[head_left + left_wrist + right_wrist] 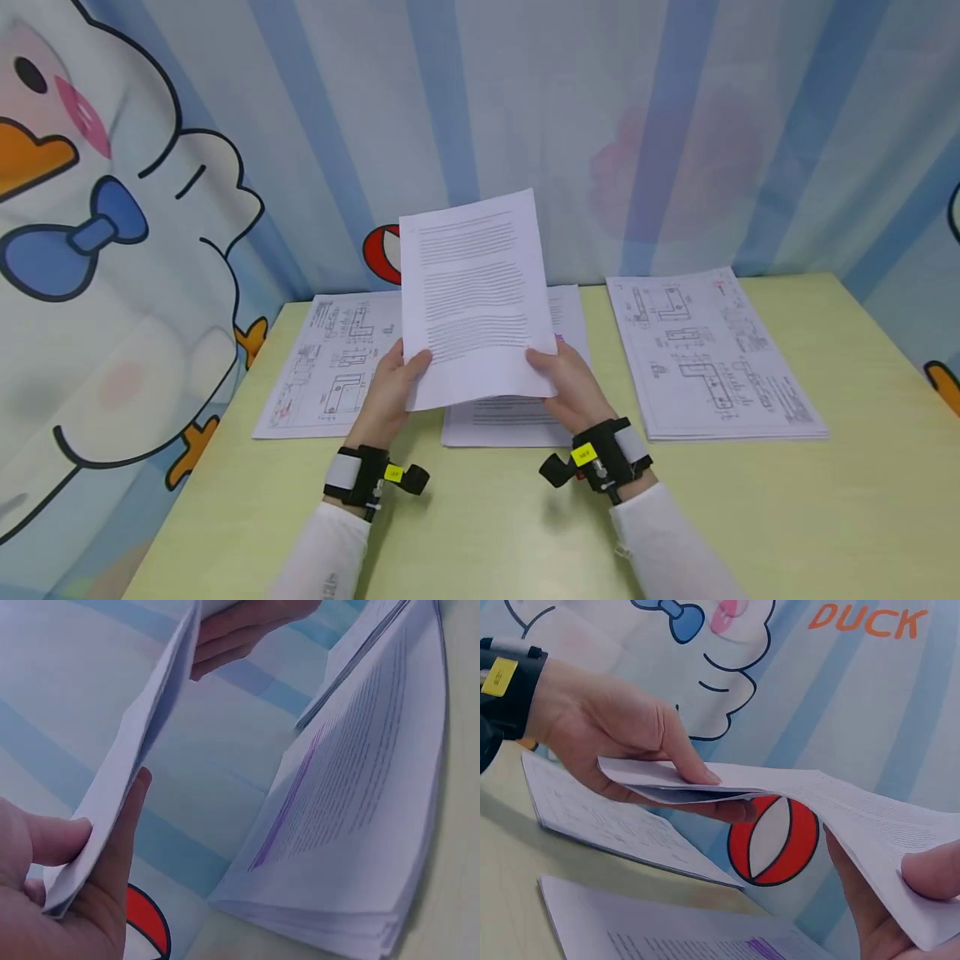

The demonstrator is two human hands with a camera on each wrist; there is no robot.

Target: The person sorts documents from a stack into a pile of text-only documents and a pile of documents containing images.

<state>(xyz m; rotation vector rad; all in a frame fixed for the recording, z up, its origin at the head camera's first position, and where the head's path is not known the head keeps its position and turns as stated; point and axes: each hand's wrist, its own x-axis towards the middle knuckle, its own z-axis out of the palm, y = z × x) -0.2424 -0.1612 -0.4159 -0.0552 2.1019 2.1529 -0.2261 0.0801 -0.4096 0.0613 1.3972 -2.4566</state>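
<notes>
A thin stack of printed paper (pixel 472 283) is held up off the table, lines of text facing me. My left hand (pixel 386 392) grips its lower left edge, thumb on the front and fingers behind. At the lower right edge my right hand (pixel 573 385) pinches it the same way. In the right wrist view the held sheets (pixel 810 784) bend between the two hands and part slightly at the left. Below them lies another stack of text pages (pixel 337 787) with a purple line on its top sheet, partly hidden in the head view.
A pile of technical drawings (pixel 337 367) lies at the left of the table (pixel 487 517). Another drawing pile (pixel 712 358) lies at the right. Behind the table hangs a striped curtain (pixel 510 108) with a cartoon duck (pixel 135 333).
</notes>
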